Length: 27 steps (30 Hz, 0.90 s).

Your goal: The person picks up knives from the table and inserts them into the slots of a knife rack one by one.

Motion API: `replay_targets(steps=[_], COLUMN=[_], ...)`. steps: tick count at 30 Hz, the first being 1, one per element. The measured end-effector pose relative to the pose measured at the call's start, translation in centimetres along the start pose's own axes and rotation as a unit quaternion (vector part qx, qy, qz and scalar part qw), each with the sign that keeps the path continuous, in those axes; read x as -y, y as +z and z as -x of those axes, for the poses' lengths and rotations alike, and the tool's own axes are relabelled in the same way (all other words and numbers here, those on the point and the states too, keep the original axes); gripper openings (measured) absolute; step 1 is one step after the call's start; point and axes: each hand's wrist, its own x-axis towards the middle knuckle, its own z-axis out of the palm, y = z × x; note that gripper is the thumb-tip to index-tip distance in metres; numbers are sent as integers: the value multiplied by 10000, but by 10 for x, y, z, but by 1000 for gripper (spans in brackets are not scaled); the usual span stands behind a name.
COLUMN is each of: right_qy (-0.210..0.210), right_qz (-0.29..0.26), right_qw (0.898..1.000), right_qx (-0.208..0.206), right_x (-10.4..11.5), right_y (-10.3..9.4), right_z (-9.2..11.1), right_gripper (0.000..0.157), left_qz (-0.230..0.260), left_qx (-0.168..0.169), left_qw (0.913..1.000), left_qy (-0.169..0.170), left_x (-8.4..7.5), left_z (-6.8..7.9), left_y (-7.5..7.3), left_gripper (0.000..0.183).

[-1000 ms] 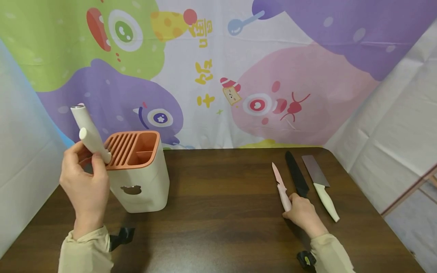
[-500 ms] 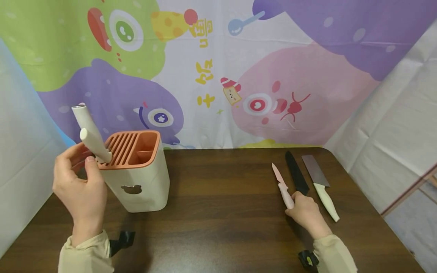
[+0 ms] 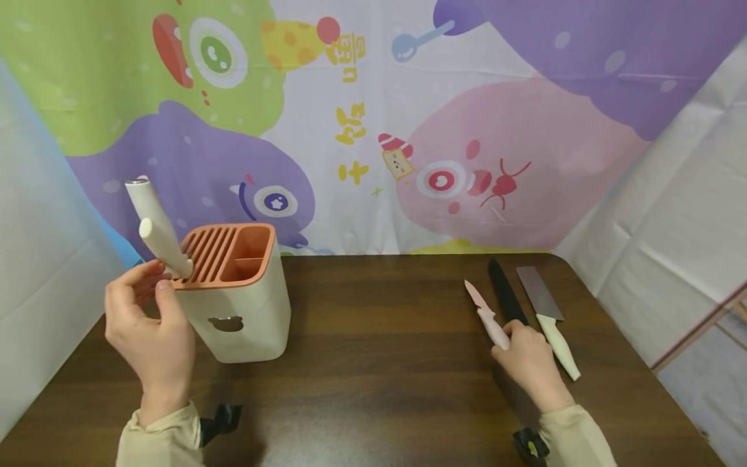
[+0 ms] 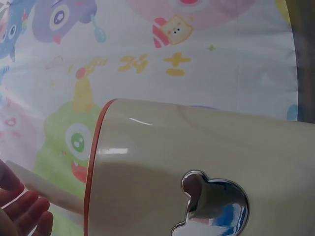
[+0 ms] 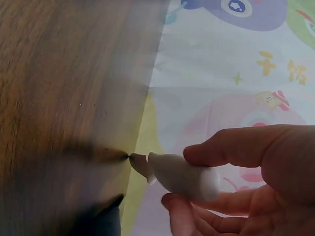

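Note:
In the head view my right hand (image 3: 528,363) pinches the handle of a pink paring knife (image 3: 493,329), its blade pointing away from me. The right wrist view shows that handle (image 5: 184,177) between thumb and fingers. My left hand (image 3: 152,331) is beside a white knife handle (image 3: 162,246) that leans up and left out of a slotted knife block (image 3: 257,324). Its fingers are loosely bent at the handle's base and not closed round it. A second white handle (image 3: 142,198) rises behind. In the left wrist view the fingertips (image 4: 34,211) are near one white handle (image 4: 54,196).
The block is cream, with an orange slotted top (image 3: 213,253), two open compartments and a shiny bear-shaped patch (image 3: 226,323). Right of the paring knife lie a black knife (image 3: 506,292) and a cleaver (image 3: 539,295) with a cream handle. A cartoon cloth (image 3: 373,130) hangs behind the table.
My left fingers have loosened from the white handle, which stays in the block. My right hand has shifted slightly right and away from me, swinging the paring knife's handle right.

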Motion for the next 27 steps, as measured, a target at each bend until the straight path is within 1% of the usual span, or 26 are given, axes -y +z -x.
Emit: replay_targets(steps=[6,12,15,17,18,21,25,27], right_qy=[-149,-223,-268,-315,-342,-485,-672,-713], right_qz=[-97,-295,-385,-427,-444,-515,-643,-706], right_qw=[9985,9952,9926,9903,9887,9815,9695,9642], right_qx=[-520,-908,-1124,-1283,-1394,-1778,-2269,-2456], right_x=[2,4,6,7,8,9,11,12], right_y=[-1,-3,-3,-3,-3,-1,1,1], right_z=[2,3,3,4,4,4,4,4], right_gripper=[35,32,33,32,32,28,23,21], left_qz=[47,80,126,211,272,394,432,437], left_qx=[58,102,127,160,176,215,286,304], left_qw=[9999,9997,9996,9994,9992,9982,9968,9965], left_qy=[101,219,228,236,253,406,613,652], left_x=[-1,-1,-5,-13,-17,-17,-7,-8], left_z=[3,3,4,6,6,7,8,9], left_y=[0,1,0,-1,-2,-1,2,2], left_gripper=[20,19,19,19,19,19,23,24])
